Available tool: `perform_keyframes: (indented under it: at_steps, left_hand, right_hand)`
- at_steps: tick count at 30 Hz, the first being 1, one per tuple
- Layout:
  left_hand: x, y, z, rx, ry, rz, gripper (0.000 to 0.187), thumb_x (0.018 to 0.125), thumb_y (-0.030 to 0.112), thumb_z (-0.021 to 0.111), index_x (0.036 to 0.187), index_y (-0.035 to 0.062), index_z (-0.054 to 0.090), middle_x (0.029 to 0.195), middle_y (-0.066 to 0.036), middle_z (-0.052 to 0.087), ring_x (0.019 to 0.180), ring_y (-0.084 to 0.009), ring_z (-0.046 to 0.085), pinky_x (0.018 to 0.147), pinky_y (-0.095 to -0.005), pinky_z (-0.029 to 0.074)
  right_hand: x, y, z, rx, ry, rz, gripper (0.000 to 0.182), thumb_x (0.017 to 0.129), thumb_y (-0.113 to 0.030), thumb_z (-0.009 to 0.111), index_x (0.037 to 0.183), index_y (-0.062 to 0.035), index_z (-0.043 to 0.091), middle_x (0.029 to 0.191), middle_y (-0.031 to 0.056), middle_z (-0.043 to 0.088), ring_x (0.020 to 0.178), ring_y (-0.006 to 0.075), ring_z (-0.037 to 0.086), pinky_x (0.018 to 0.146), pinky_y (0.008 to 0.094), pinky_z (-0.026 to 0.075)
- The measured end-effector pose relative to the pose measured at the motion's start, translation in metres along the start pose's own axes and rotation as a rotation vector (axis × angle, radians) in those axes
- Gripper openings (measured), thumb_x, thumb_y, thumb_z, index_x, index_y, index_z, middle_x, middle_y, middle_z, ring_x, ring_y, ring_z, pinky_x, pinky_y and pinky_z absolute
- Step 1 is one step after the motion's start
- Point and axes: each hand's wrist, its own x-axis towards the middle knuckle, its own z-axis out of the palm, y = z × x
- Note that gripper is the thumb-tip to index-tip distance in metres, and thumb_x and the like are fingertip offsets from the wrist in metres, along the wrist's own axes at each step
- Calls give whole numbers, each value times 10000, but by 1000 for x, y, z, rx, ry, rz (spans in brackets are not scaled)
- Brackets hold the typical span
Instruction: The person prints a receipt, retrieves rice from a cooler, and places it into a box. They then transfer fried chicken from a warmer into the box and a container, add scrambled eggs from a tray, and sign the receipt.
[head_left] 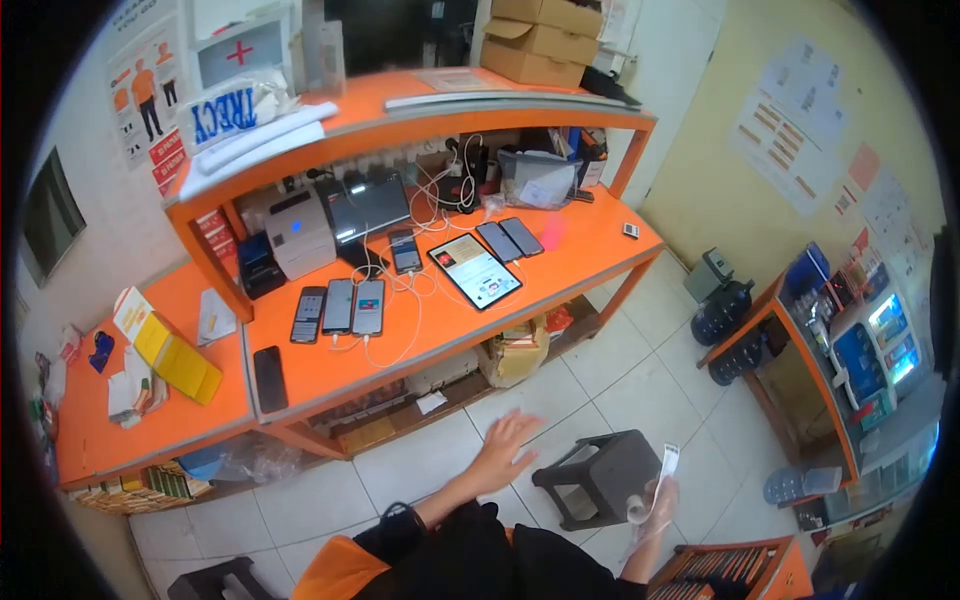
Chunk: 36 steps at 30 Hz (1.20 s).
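Note:
My left hand [503,452] is held out over the tiled floor, fingers spread, with nothing in it. A dark band circles that wrist. At lower right, my right hand [656,512] is closed around a printed paper strip [669,460], white with dark marks, which sticks up above the fingers. Beside the same hand shows a small pale roll [636,509], perhaps of tape or labels. Between the two hands, a dark grey plastic stool [612,466] stands on the floor.
The orange counter [420,345] ahead carries several phones [340,305], a tablet [476,271], white cables, a grey printer [298,235] and a laptop [368,207]. Cardboard boxes [540,45] sit on its upper shelf. A wooden rack [735,568] and a side desk [790,365] are at right.

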Motion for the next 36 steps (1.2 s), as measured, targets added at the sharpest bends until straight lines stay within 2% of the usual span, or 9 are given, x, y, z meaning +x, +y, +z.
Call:
perform_keyframes:
  at_steps: [13,19,22,26,28,30,33,35,36]
  left_hand:
    - [270,-251,-47,478,236,-434,656,817,290,519,1387,137,230,1412,-181,238,1352,-374,36,974,-691,-8]
    - [337,-343,-61,749,279,-380,717,779,324,516,1407,139,223,1419,-198,243,1350,-367,128,991,-676,57]
    - [342,-342,-69,751,200,-425,714,799,293,507,1415,137,182,1422,-179,256,1354,-356,112,986,-683,17]
    - [336,-311,-70,738,131,-401,716,787,288,511,1408,115,198,1335,-168,382,1313,-356,223,989,-683,40]
    - [328,-294,-71,679,168,-333,641,792,238,493,1371,104,253,1053,-135,583,1167,-326,433,991,-675,39]
    - [334,-284,-70,515,54,-474,513,790,186,487,1278,94,361,855,-82,614,973,-281,539,969,-630,155]
    - [354,-267,-62,300,20,-240,344,783,113,482,1124,77,488,731,-52,566,804,-246,547,878,-529,265]
    - [370,-246,-73,211,22,-186,288,786,66,482,1069,55,534,789,-81,569,785,-244,536,851,-462,318]
    - [390,-228,-39,184,-43,-112,263,790,49,484,1044,41,551,836,-99,579,779,-242,532,854,-431,342]
  right_hand:
    - [179,-8,125,-159,2,107,321,856,-391,528,925,-77,520,683,24,501,524,106,439,411,253,369]
    - [235,-4,149,-256,-110,126,313,857,-376,526,925,-72,495,692,51,497,513,118,437,362,260,333]
    - [225,-38,177,-391,-87,94,397,885,-397,458,932,-14,551,766,52,534,704,142,500,619,283,390]
    - [217,-14,171,-377,-7,90,402,886,-396,466,926,-5,552,792,54,529,733,149,491,647,285,393]
    - [196,-4,168,-407,74,85,383,891,-381,472,932,-10,555,808,50,530,748,146,490,663,284,398]
    - [178,-16,180,-471,154,132,345,900,-345,480,946,-13,559,824,40,531,763,134,489,674,278,406]
    - [144,15,168,-191,405,158,224,912,-225,499,979,-22,569,826,-5,523,774,80,480,674,234,415]
    - [148,-37,206,-572,307,154,264,905,-257,514,955,-7,582,855,13,552,795,103,518,708,238,444]
    - [132,4,180,-851,583,-140,291,900,-276,518,900,11,565,783,44,539,721,136,509,670,266,448]
